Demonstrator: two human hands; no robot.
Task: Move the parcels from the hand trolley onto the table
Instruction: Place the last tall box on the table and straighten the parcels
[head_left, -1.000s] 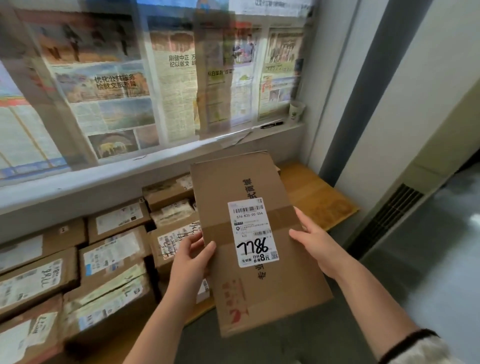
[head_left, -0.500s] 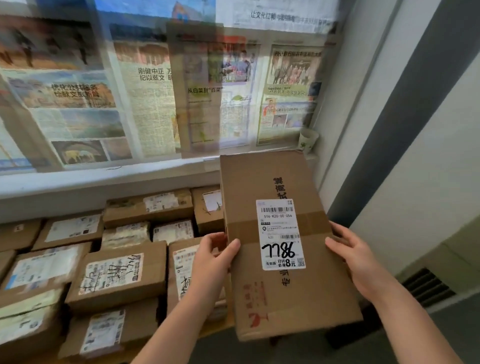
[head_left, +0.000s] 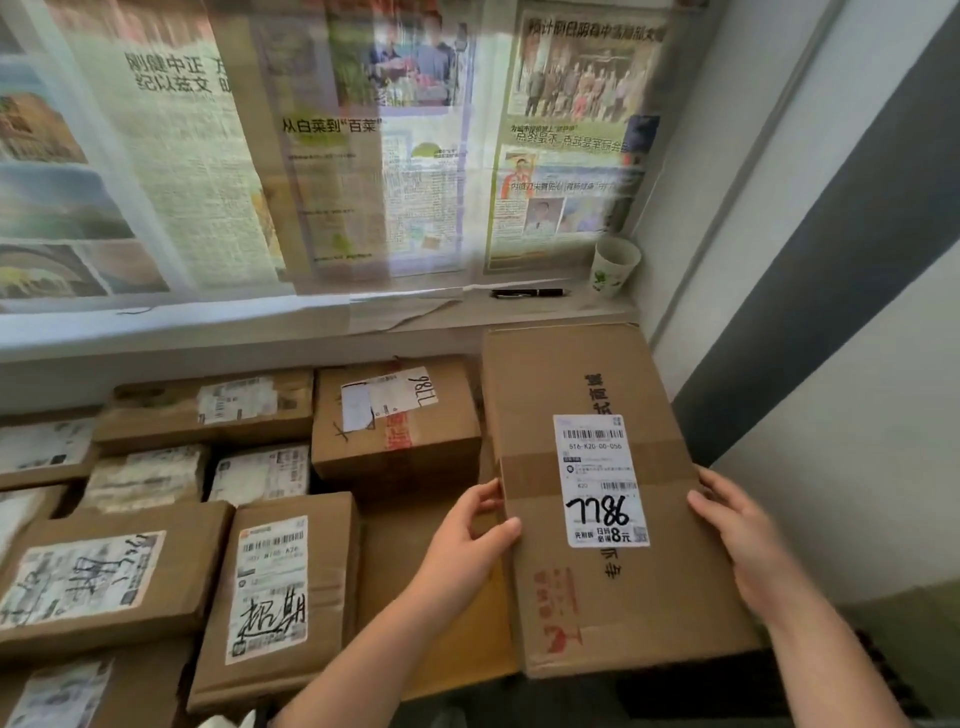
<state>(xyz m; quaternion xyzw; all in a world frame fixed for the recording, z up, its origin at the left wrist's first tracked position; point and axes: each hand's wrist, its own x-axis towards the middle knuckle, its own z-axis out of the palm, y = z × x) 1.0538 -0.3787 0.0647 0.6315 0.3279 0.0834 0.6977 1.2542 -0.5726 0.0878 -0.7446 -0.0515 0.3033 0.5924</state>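
A flat brown cardboard parcel (head_left: 597, 395) with a white label marked 7786 is held between both hands at the right end of the wooden table (head_left: 462, 639). My left hand (head_left: 467, 540) grips its left edge, thumb on top. My right hand (head_left: 737, 525) holds the right edge. The parcel's far end reaches the wall under the window ledge. Whether the parcel touches the table I cannot tell. The hand trolley is out of sight.
Several labelled cardboard parcels (head_left: 395, 421) fill the table to the left in rows. On the window ledge above lie a black pen (head_left: 527, 293) and a paper cup (head_left: 613, 266). Newspapers cover the window. A white wall stands close on the right.
The parcel has moved forward, right and down toward the table's right corner, next to the other parcels. Both hands have kept their hold on its sides.
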